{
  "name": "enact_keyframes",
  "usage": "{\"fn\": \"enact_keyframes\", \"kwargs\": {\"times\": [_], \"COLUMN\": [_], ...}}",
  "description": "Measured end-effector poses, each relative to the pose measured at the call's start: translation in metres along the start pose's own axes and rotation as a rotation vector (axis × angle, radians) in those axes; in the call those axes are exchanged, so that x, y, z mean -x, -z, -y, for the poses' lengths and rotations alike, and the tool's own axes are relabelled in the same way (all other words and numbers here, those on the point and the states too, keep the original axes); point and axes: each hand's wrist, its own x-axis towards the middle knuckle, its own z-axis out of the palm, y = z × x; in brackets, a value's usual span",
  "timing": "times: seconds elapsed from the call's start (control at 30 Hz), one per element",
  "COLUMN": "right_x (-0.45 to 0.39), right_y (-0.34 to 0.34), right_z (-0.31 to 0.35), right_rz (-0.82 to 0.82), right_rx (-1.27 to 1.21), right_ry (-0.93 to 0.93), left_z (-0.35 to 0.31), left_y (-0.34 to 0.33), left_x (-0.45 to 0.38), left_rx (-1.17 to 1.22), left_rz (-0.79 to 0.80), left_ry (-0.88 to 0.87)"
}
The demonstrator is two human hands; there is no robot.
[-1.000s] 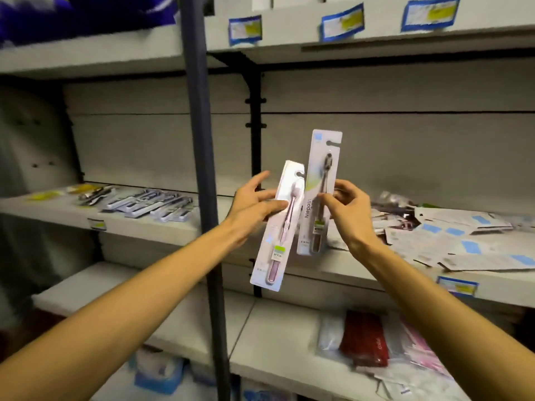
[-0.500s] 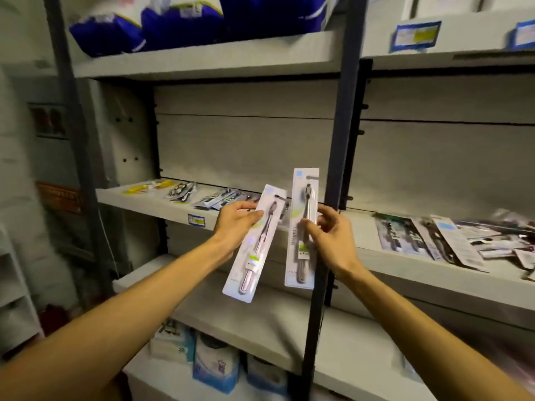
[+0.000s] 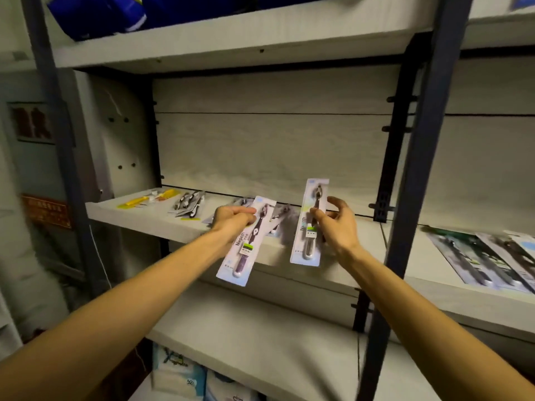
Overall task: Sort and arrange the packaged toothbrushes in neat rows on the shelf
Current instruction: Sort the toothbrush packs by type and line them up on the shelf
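My left hand [image 3: 231,219] pinches a packaged toothbrush [image 3: 246,250] by its upper edge; the pack hangs tilted in front of the middle shelf [image 3: 139,215]. My right hand [image 3: 337,227] holds a second packaged toothbrush [image 3: 310,227] nearly upright, thumb on its front, fingers behind. Both packs hover over the shelf's front edge. More toothbrush packs [image 3: 189,202] lie in a row on the shelf behind my hands, some hidden by them. Yellow packs [image 3: 144,198] lie at the shelf's left end.
A dark steel upright [image 3: 417,175] stands just right of my right hand. Beyond it, further toothbrush packs [image 3: 480,261] lie on the neighbouring shelf. Blue bags [image 3: 95,13] sit on the top shelf. A lower shelf [image 3: 260,328] and boxed goods [image 3: 179,374] are below.
The view has swung left and closer to the left shelf bay. Both hands have carried their packs forward over that shelf, and the two packs have moved apart.
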Motion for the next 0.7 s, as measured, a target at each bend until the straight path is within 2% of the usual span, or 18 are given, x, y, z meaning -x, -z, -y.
{"fn": "enact_keyframes", "kwargs": {"times": [0.13,0.33,0.43,0.57,0.7], "right_x": [-0.048,-0.09,-0.09,-0.083,-0.081], "right_y": [-0.02,-0.028,-0.026,-0.032,-0.033], "right_z": [-0.015,-0.035,-0.046,-0.048,-0.046], "right_rz": [-0.128,-0.339,-0.308,-0.161,-0.115], "right_rx": [-0.002,-0.096,0.022,0.568,0.655], "right_ry": [-0.063,-0.183,-0.192,-0.099,-0.131], "left_z": [-0.003,-0.005,0.006,0.024,0.025], "left_y": [-0.009,-0.028,-0.041,-0.057,-0.06], "left_x": [-0.048,-0.111,-0.136,-0.152,-0.16], "left_rx": [-0.001,-0.079,-0.209,-0.456,-0.524], "left_rz": [0.05,0.149,0.191,0.253,0.287], "left_ry": [0.033,-0.031,-0.066,-0.193,-0.302]}}
